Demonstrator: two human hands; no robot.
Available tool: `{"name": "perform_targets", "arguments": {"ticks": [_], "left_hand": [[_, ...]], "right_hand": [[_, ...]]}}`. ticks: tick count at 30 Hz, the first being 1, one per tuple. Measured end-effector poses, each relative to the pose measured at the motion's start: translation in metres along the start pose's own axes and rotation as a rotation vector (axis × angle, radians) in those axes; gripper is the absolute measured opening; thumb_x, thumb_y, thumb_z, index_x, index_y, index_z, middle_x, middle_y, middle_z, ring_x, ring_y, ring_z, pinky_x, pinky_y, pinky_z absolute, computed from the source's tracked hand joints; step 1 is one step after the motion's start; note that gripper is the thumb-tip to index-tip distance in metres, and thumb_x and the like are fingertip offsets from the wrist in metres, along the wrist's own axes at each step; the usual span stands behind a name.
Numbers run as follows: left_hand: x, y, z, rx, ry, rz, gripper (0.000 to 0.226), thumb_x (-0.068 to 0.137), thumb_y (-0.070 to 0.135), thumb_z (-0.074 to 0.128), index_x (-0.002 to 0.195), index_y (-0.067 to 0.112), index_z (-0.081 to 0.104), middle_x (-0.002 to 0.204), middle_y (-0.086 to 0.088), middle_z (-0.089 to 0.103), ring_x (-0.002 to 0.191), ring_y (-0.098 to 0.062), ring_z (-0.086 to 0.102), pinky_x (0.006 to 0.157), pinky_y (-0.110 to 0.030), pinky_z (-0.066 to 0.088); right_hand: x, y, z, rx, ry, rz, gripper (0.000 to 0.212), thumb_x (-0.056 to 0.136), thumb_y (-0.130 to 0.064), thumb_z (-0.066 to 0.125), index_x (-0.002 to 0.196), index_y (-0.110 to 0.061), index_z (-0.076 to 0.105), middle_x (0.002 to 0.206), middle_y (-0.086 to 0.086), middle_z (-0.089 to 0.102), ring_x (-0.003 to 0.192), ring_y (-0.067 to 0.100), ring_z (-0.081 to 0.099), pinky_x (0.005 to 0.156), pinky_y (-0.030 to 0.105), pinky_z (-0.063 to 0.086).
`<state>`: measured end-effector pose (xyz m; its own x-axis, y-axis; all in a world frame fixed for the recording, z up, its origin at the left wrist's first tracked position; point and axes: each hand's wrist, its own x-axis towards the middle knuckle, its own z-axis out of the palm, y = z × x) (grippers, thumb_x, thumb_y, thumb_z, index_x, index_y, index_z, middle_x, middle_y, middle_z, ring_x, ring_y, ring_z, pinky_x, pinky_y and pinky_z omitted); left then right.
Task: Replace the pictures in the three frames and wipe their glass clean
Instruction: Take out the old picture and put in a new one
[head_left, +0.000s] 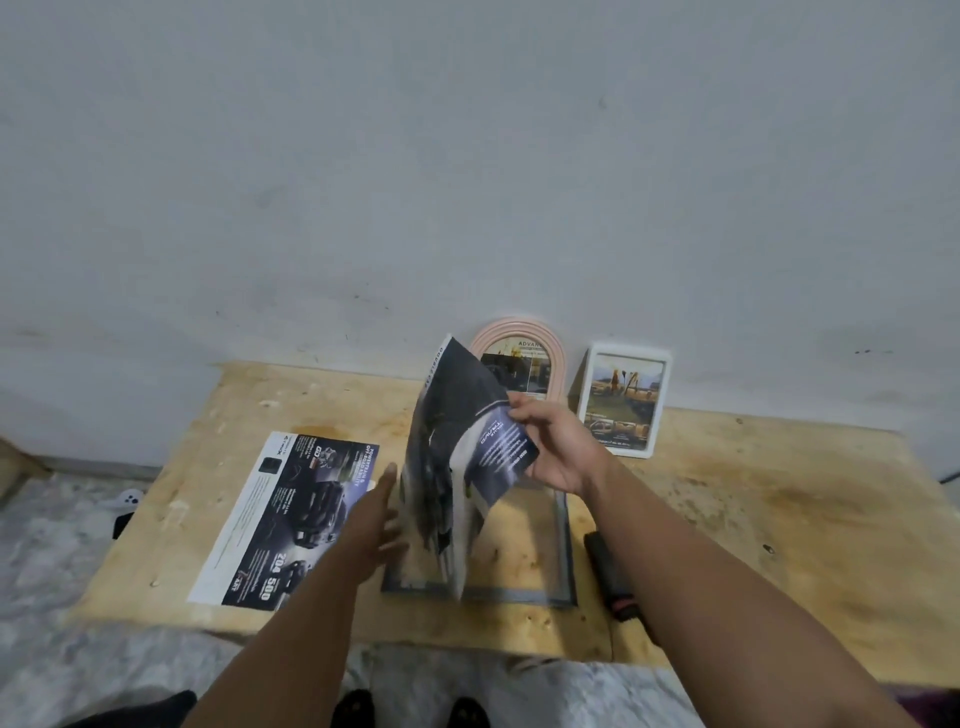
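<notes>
A dark magazine (447, 467) stands on edge over a grey rectangular frame (569, 561) that lies flat on the wooden board. My right hand (558, 447) pinches a curled page of the magazine near its top. My left hand (379, 519), fingers straight, presses flat against the magazine's left side. A loose car-advert page (291, 519) lies flat to the left. Leaning on the wall behind are a pink arched frame (550, 353) and a white rectangular frame (623, 400), each with a picture in it.
The wooden board (753, 545) sits low by a grey wall, with its front edge near my feet. A black tool with a red band (610, 577) lies right of the grey frame. A small white and black object (127, 506) lies off the board's left edge.
</notes>
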<state>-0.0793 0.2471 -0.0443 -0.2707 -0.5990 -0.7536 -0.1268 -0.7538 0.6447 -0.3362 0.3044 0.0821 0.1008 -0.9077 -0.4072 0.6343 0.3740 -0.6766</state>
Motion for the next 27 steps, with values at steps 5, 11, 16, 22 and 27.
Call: {"name": "perform_targets", "arguments": {"ticks": [5, 11, 16, 22, 27], "left_hand": [[-0.010, 0.002, -0.027, -0.269, -0.163, -0.214, 0.071, 0.084, 0.070, 0.066, 0.113, 0.005, 0.067, 0.106, -0.020, 0.068, 0.092, -0.035, 0.064, 0.074, -0.042, 0.057], [-0.018, 0.008, -0.062, -0.508, 0.115, -0.010, 0.018, 0.101, 0.012, 0.059, 0.108, -0.002, 0.069, 0.085, -0.013, 0.072, 0.082, -0.028, 0.067, 0.063, -0.039, 0.060], [-0.029, 0.007, -0.131, -0.574, 0.360, 0.046, 0.017, 0.101, 0.008, 0.062, 0.111, -0.003, 0.069, 0.103, -0.024, 0.074, 0.091, -0.041, 0.070, 0.088, -0.051, 0.059], [-0.039, -0.008, -0.210, -0.603, 0.533, 0.015, 0.008, 0.099, 0.013, 0.066, 0.101, 0.006, 0.070, 0.098, -0.012, 0.069, 0.092, -0.027, 0.062, 0.085, -0.043, 0.054], [-0.026, -0.028, -0.269, -0.473, 0.650, -0.010, 0.012, 0.097, 0.001, 0.064, 0.090, 0.007, 0.057, 0.073, -0.013, 0.056, 0.058, -0.024, 0.050, 0.044, -0.026, 0.046]], "right_hand": [[0.023, -0.024, 0.038, 0.002, -0.039, -0.042, 0.032, 0.095, -0.001, 0.043, 0.121, -0.003, 0.062, 0.108, 0.018, 0.067, 0.098, 0.030, 0.063, 0.097, 0.045, 0.049], [0.067, -0.024, 0.054, -0.359, 0.113, 0.027, 0.029, 0.097, -0.008, 0.049, 0.116, -0.011, 0.070, 0.103, 0.014, 0.067, 0.085, 0.024, 0.064, 0.080, 0.045, 0.054], [0.114, 0.004, 0.082, -0.745, 0.260, 0.089, 0.020, 0.090, 0.000, 0.069, 0.107, -0.009, 0.072, 0.086, 0.012, 0.072, 0.068, 0.020, 0.064, 0.070, 0.036, 0.052], [0.196, 0.068, 0.132, -1.206, 0.391, -0.091, 0.016, 0.075, -0.001, 0.084, 0.073, -0.013, 0.074, 0.070, 0.002, 0.073, 0.057, 0.011, 0.065, 0.058, 0.027, 0.052], [0.275, 0.131, 0.164, -1.265, 0.354, -0.063, 0.009, 0.081, -0.007, 0.080, 0.083, -0.015, 0.076, 0.084, 0.009, 0.074, 0.075, 0.025, 0.071, 0.060, 0.033, 0.056]]}}
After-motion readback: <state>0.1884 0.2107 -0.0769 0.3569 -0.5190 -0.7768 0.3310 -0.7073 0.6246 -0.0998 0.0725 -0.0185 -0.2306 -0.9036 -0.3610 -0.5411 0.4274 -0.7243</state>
